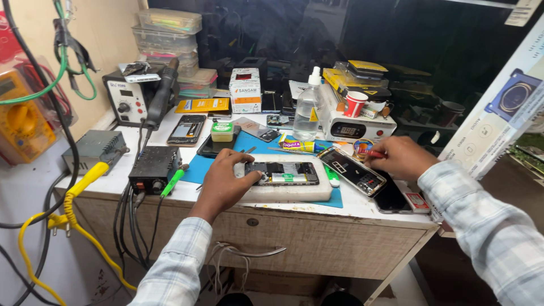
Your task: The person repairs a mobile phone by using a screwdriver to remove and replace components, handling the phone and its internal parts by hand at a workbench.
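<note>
The left hand [224, 181] rests with fingers spread on the opened phone [282, 173], which lies on a white pad [294, 191] on the table [362, 207]. Right of the pad, the right hand [399, 157] pinches a red-handled tool [374, 152] over a small round tin [361, 148]

I see a white-topped wooden workbench [362, 211] with a pale woodgrain drawer front [317, 241] and a curved metal handle [255, 252]. Along the bench's left edge rises a cream painted wall [107, 45]. Behind its far edge stands a dark glass panel [430, 34], catching dim reflections. Below the near left corner, a white cabinet side [34, 198] shows. Light is even, soft.
</note>
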